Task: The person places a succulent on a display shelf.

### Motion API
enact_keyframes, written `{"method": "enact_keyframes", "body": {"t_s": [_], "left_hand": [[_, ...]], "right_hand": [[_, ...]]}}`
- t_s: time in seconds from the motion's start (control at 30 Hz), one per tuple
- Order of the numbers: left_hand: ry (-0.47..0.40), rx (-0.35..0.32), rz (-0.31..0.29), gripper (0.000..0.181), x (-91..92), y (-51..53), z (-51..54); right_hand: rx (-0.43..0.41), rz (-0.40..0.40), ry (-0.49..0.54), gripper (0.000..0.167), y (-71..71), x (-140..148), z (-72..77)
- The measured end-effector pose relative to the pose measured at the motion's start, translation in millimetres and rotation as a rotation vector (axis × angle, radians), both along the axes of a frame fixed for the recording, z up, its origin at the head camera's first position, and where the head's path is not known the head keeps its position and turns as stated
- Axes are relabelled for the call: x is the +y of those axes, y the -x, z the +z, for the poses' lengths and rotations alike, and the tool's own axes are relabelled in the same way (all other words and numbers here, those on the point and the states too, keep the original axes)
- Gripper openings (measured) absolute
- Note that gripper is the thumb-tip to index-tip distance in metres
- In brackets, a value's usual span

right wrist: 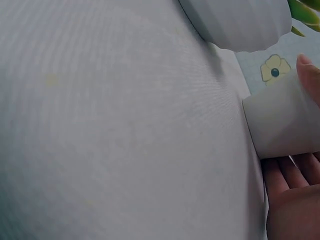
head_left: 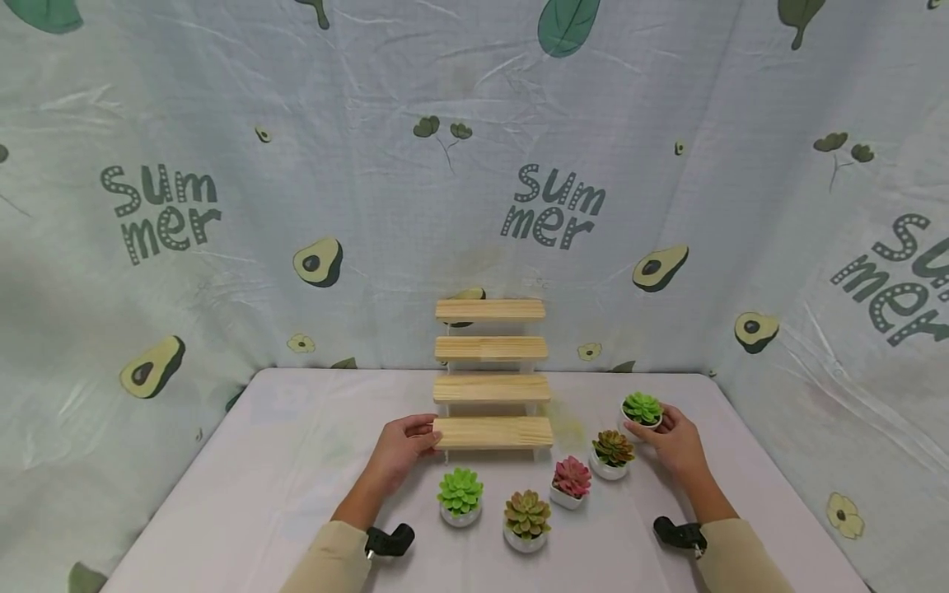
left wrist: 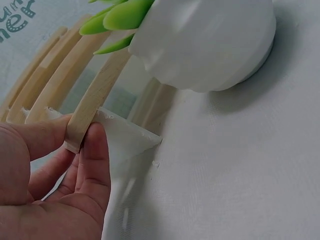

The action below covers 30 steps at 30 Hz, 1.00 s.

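A stepped stand [head_left: 492, 388] with several pale wooden boards on clear supports stands at the table's back middle. My left hand [head_left: 399, 453] pinches the left end of its lowest board [left wrist: 95, 102] between thumb and fingers. At the right, my right hand [head_left: 679, 447] holds a bright green potted succulent [head_left: 642, 408] by its white pot [right wrist: 280, 120], whose base appears to touch the table. The thumb is on one side of that pot, the fingers on the other. Just left of this hand is a brown-green potted succulent [head_left: 612, 450].
In front of the stand are a red succulent [head_left: 571, 479] in a squarish pot, an orange-green succulent [head_left: 527, 517] and another green succulent [head_left: 460, 494]. The white-covered table [head_left: 296, 461] meets a printed curtain [head_left: 415, 206] at the back.
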<state>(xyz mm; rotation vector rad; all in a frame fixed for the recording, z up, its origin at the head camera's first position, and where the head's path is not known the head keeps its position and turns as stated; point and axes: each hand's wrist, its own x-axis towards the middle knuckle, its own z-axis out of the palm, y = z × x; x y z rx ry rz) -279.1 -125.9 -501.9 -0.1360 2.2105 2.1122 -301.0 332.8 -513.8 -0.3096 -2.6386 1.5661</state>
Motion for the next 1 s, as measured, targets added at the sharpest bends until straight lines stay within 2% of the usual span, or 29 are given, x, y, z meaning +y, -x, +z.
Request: {"method": "enact_keyframes", "body": {"t_s": [0.17,0.33,0.73,1.0], "left_hand": [[-0.008,0.001,-0.008,0.038,-1.9,1.1,-2.0],[-0.018,0.004,-0.019,0.037,-2.1,2.0,-2.4],[-0.011,0.003,-0.021,0.038,-2.6,2.6,-1.6],[-0.026,0.000,-0.023,0.038,-2.6,2.3,-0.7]], "right_hand": [[0.036,0.005,-0.049,0.101,-2.9,0,6.5],[0.063,0.015,-0.043,0.100,-3.3,1,16.2],[0.154,0.071,-0.087,0.091,4.0,-10,58.3],[0.193,0.119,-0.069,0.093,9.4,-25,87.3]]}}
